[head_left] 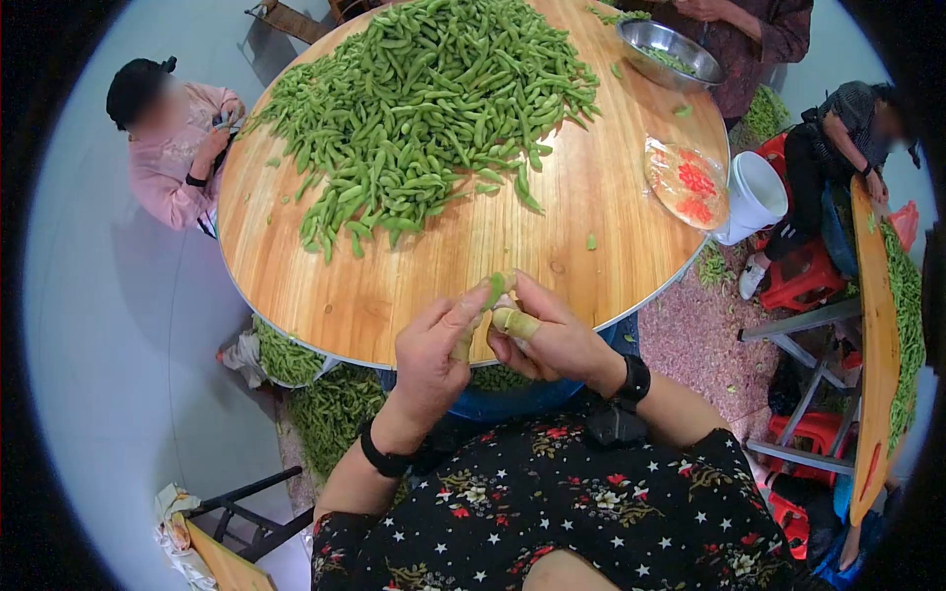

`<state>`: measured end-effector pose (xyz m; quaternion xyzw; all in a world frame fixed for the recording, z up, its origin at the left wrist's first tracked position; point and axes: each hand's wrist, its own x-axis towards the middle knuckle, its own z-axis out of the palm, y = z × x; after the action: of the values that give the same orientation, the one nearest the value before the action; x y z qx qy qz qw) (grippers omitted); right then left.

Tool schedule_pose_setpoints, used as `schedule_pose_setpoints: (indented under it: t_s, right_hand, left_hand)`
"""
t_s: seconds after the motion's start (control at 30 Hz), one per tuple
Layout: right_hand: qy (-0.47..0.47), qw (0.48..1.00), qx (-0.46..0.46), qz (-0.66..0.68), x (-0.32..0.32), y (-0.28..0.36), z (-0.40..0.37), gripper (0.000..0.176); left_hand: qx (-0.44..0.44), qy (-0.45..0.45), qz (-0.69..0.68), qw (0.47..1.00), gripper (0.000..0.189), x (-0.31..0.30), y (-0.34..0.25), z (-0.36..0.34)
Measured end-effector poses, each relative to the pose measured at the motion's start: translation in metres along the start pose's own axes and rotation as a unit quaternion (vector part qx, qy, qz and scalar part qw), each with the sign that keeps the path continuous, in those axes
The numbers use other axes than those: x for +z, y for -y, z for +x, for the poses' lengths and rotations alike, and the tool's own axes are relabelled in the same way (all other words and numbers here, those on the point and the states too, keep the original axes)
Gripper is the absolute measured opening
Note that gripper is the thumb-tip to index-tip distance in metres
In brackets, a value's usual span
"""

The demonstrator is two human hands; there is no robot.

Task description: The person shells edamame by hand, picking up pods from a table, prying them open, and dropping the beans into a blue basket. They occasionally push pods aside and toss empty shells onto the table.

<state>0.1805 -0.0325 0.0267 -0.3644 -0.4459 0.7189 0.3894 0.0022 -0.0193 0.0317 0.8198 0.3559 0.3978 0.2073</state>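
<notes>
Near the front edge of the round wooden table (355, 295), my two hands are close together, fingertips almost meeting. A green pod (495, 290) is pinched in the fingers of my left hand (436, 340). My right hand (554, 330) is closed beside it, its fingertips at the pod; coverings wrap some fingers, and whether it grips the pod too is hard to make out. Beyond my hands a large heap of green pods (424, 108) spreads over the table. Below them, partly hidden by my arms, is a blue basin (532, 397) with green contents.
A metal bowl (670, 54), a plastic-covered plate with red pieces (687, 182) and a white bucket (757, 197) are at the right. People sit or stand left, back and right. Pods fill bags (335, 414) below left. A second table (872, 345) stands at far right.
</notes>
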Motion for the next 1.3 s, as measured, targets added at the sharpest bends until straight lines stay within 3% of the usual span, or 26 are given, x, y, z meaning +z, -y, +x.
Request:
schedule_pose_setpoints:
  t_s: [0.1, 0.33, 0.4, 0.43, 0.5, 0.53, 0.57, 0.6, 0.67, 0.73, 0.77, 0.8, 0.83, 0.87, 1.03, 1.1, 1.13, 1.2, 1.23, 1.27, 1.3]
  right_hand:
    - [0.011, 0.999, 0.013, 0.038, 0.004, 0.008, -0.005, 0.011]
    - [0.011, 1.000, -0.009, 0.021, 0.000, -0.003, 0.000, 0.014]
    - [0.007, 1.000, -0.010, 0.021, 0.000, -0.002, -0.001, 0.015]
    - [0.021, 0.999, -0.016, 0.022, 0.000, -0.001, -0.002, 0.015]
    - [0.035, 0.999, -0.019, 0.025, 0.001, -0.002, -0.003, 0.015]
    - [0.051, 0.991, 0.029, 0.117, -0.001, -0.002, -0.001, 0.016]
    - [0.065, 0.974, 0.076, 0.205, -0.004, 0.000, 0.003, 0.016]
    - [0.065, 0.974, 0.076, 0.204, -0.008, -0.001, 0.007, 0.016]
    - [0.086, 0.960, 0.095, 0.248, -0.015, -0.006, 0.013, 0.018]
    - [0.081, 0.964, 0.102, 0.234, -0.016, -0.003, 0.013, 0.017]
    - [0.050, 0.976, 0.099, 0.188, -0.015, -0.003, 0.014, 0.016]
    - [0.019, 0.985, 0.097, 0.142, -0.014, -0.004, 0.014, 0.015]
    - [0.019, 0.985, 0.096, 0.141, -0.011, -0.003, 0.014, 0.015]
    - [0.007, 0.992, 0.090, 0.091, -0.008, -0.002, 0.014, 0.015]
    - [-0.019, 0.998, 0.056, -0.007, -0.004, 0.002, 0.015, 0.013]
    - [-0.056, 0.992, 0.065, -0.095, -0.005, 0.003, 0.018, 0.013]
    - [-0.056, 0.992, 0.065, -0.096, -0.008, -0.003, 0.022, 0.013]
    - [-0.078, 0.937, -0.131, -0.315, -0.013, -0.018, 0.032, 0.015]
    - [-0.078, 0.937, -0.131, -0.315, -0.014, -0.018, 0.031, 0.015]
    - [-0.126, 0.906, -0.170, -0.368, -0.013, -0.016, 0.029, 0.014]
    - [-0.172, 0.868, -0.208, -0.417, -0.010, -0.012, 0.028, 0.015]
  left_hand:
    - [-0.065, -0.038, -0.094, 0.993, 0.036, 0.001, 0.002, 0.001]
    - [-0.064, -0.041, -0.125, 0.989, 0.037, 0.001, 0.004, 0.001]
    - [0.007, 0.025, 0.070, 0.997, 0.036, -0.009, -0.005, 0.002]
    - [0.007, 0.026, 0.068, 0.997, 0.036, -0.007, -0.006, 0.000]
    - [-0.197, 0.032, -0.201, 0.959, 0.033, -0.005, -0.007, -0.006]
    - [-0.199, 0.033, -0.201, 0.959, 0.033, -0.006, -0.001, -0.007]
    - [-0.316, 0.053, -0.426, 0.846, 0.032, -0.007, 0.011, -0.005]
    - [-0.410, 0.070, -0.619, 0.667, 0.031, -0.005, 0.021, -0.004]
    - [-0.380, 0.079, -0.639, 0.664, 0.031, 0.001, 0.028, -0.005]
    - [-0.390, 0.066, -0.456, 0.797, 0.032, 0.005, 0.025, -0.001]
    - [-0.293, 0.059, -0.284, 0.911, 0.031, 0.009, 0.026, -0.003]
    - [-0.293, 0.059, -0.284, 0.911, 0.031, 0.008, 0.026, -0.002]
    - [-0.126, 0.045, -0.105, 0.985, 0.030, 0.007, 0.027, -0.001]
    - [0.049, 0.028, 0.080, 0.995, 0.030, 0.006, 0.027, 0.000]
    - [-0.006, -0.007, -0.042, 0.999, 0.029, 0.012, 0.032, 0.001]
    - [-0.262, 0.047, -0.244, 0.933, 0.027, 0.012, 0.037, 0.002]
    - [-0.262, 0.046, -0.245, 0.932, 0.027, 0.011, 0.042, 0.002]
    - [-0.361, 0.052, -0.498, 0.786, 0.025, 0.008, 0.048, 0.005]
    - [-0.394, 0.034, -0.439, 0.807, 0.024, 0.009, 0.039, 0.008]
    - [-0.394, 0.032, -0.438, 0.807, 0.024, 0.012, 0.036, 0.007]
    - [-0.376, 0.021, -0.386, 0.842, 0.025, 0.014, 0.034, 0.005]
